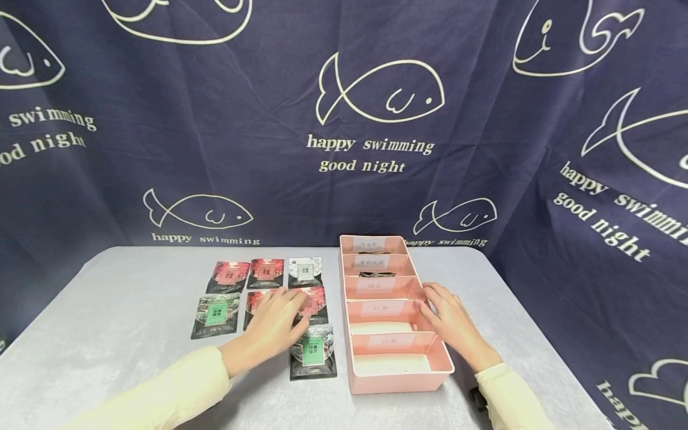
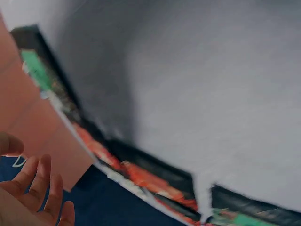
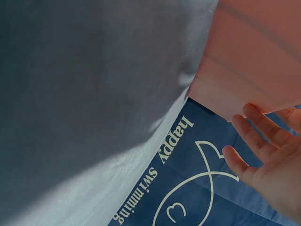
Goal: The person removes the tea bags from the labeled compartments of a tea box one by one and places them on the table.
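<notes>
My left hand [image 1: 276, 319] hovers low over the red-and-black tea packets, its fingers loosely bent above the right-hand red packet [image 1: 317, 306]. In the left wrist view the fingers [image 2: 40, 183] are apart and hold nothing. Partly covered by the hand is another red packet [image 1: 252, 303]. A green-labelled packet [image 1: 313, 352] lies just below my hand. On the right, a long pink divided box [image 1: 398, 382] bears handwritten white labels on its dividers. My right hand [image 1: 454, 319] rests against its right wall, fingertips [image 3: 254, 110] at the rim.
Behind the left hand lie two red packets [image 1: 230, 276] [image 1: 267, 273] and a white-and-black packet [image 1: 305, 272]. Another green packet [image 1: 216, 315] is at the left. Dark packets [image 1: 377, 275] show in the box's rear compartments. A navy printed curtain [image 1: 279, 119] hangs behind the grey-white table [image 1: 129, 316].
</notes>
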### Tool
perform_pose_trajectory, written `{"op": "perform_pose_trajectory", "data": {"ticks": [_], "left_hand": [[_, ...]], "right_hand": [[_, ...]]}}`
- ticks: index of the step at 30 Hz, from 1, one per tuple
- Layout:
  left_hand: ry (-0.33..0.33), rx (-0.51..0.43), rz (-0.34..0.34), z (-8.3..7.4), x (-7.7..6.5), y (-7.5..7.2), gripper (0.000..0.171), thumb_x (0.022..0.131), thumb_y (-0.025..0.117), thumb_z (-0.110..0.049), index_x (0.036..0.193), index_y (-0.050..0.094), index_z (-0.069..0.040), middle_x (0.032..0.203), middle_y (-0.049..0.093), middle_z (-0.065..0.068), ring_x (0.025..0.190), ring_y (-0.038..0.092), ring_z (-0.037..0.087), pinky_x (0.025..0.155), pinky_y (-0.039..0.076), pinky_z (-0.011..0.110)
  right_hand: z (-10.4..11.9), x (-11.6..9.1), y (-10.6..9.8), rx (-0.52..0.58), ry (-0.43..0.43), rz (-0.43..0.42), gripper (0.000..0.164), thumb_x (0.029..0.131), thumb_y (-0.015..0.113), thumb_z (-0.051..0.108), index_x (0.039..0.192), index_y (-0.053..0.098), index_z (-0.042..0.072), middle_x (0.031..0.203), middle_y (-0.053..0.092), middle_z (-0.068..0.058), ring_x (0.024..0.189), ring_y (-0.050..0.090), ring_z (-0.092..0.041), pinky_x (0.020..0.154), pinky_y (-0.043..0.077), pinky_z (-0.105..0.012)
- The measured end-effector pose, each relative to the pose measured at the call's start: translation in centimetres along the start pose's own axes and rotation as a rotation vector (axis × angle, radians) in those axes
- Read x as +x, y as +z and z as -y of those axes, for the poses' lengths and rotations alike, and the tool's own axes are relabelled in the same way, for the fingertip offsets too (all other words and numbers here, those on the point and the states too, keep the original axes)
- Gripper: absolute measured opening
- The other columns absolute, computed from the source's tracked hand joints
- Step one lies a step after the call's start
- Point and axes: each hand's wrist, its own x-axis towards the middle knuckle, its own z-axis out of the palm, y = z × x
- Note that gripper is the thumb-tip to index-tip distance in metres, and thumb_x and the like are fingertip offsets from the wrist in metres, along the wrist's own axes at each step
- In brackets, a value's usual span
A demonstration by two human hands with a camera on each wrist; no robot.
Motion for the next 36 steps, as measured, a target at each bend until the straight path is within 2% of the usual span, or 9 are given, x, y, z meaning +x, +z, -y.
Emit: {"op": "perform_pose_trajectory", "data": {"ticks": [5, 9, 14, 19, 30, 36], "left_hand": [[0.025, -0.038, -0.023, -0.6, 1.7, -0.6, 0.029, 0.081, 0.061, -0.027, 0.106, 0.060, -0.012, 0.100, 0.066, 0.004, 0.090, 0.056, 0.022, 0.076, 0.042, 0.037], [0.035, -0.072, -0.041, -1.0, 3.1, -0.6, 0.020, 0.082, 0.061, -0.024, 0.100, 0.061, -0.015, 0.096, 0.065, 0.001, 0.089, 0.057, 0.021, 0.077, 0.043, 0.037], [0.068, -0.104, -0.065, -1.5, 4.6, 0.1, 0.017, 0.081, 0.062, -0.022, 0.096, 0.060, -0.016, 0.091, 0.064, 0.000, 0.086, 0.055, 0.020, 0.077, 0.043, 0.039], [0.091, -0.080, -0.047, -2.1, 5.9, 1.0, 0.018, 0.083, 0.060, -0.023, 0.098, 0.059, -0.014, 0.088, 0.061, 0.000, 0.085, 0.052, 0.020, 0.077, 0.041, 0.039], [0.094, -0.057, -0.027, -3.1, 8.6, 2.5, 0.034, 0.086, 0.059, -0.025, 0.116, 0.056, -0.008, 0.108, 0.061, 0.006, 0.102, 0.052, 0.025, 0.085, 0.039, 0.040], [0.095, -0.047, 0.020, -3.6, 9.9, 3.1, 0.027, 0.086, 0.058, -0.025, 0.111, 0.057, -0.015, 0.113, 0.060, 0.002, 0.104, 0.051, 0.023, 0.084, 0.039, 0.038]], "right_hand": [[0.1, 0.0, 0.0, 0.002, 0.002, -0.001, 0.029, 0.086, 0.054, 0.015, 0.107, 0.059, -0.003, 0.112, 0.058, -0.018, 0.107, 0.054, -0.034, 0.082, 0.041, -0.048], [0.1, 0.1, 0.0, 0.002, -0.006, -0.010, 0.028, 0.086, 0.055, 0.015, 0.107, 0.059, -0.003, 0.111, 0.058, -0.018, 0.106, 0.054, -0.034, 0.082, 0.041, -0.048], [0.1, 0.1, -0.1, 0.004, -0.009, -0.012, 0.028, 0.086, 0.054, 0.015, 0.107, 0.059, -0.003, 0.111, 0.058, -0.018, 0.106, 0.054, -0.034, 0.082, 0.041, -0.049], [0.0, 0.0, 0.0, 0.002, -0.004, -0.007, 0.029, 0.086, 0.054, 0.015, 0.107, 0.059, -0.003, 0.111, 0.059, -0.018, 0.105, 0.055, -0.035, 0.081, 0.041, -0.049], [0.0, 0.1, 0.1, 0.000, -0.014, -0.010, 0.028, 0.086, 0.055, 0.015, 0.107, 0.059, -0.003, 0.111, 0.059, -0.017, 0.105, 0.055, -0.034, 0.081, 0.042, -0.049], [0.0, 0.0, 0.1, -0.002, -0.013, -0.012, 0.027, 0.086, 0.055, 0.015, 0.106, 0.059, -0.002, 0.110, 0.059, -0.017, 0.105, 0.055, -0.034, 0.081, 0.042, -0.048]]}}
